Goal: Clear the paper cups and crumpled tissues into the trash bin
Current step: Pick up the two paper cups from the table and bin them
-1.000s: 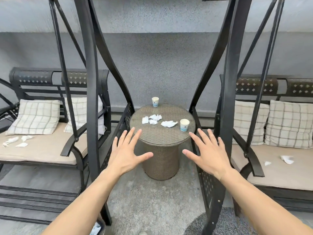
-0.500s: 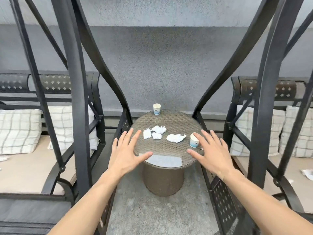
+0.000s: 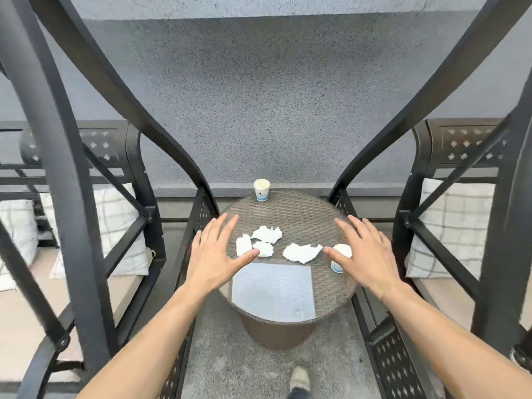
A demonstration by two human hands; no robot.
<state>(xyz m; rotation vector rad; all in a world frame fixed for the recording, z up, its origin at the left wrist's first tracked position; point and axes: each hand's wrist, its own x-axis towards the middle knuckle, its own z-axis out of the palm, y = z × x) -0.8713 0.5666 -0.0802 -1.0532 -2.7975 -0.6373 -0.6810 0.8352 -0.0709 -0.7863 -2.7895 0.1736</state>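
Hands poised over the litter, nothing picked up yet

We have our left hand [image 3: 214, 256] and right hand [image 3: 364, 254] spread flat and empty above the round wicker table [image 3: 290, 214] at frame centre. Crumpled tissues [image 3: 266, 234] lie between them, another tissue [image 3: 302, 252] just right. One paper cup [image 3: 341, 251] sits at our right thumb, the far cup [image 3: 261, 190] at the table's upper edge. We judge grasping comes next; no trash bin is in view.
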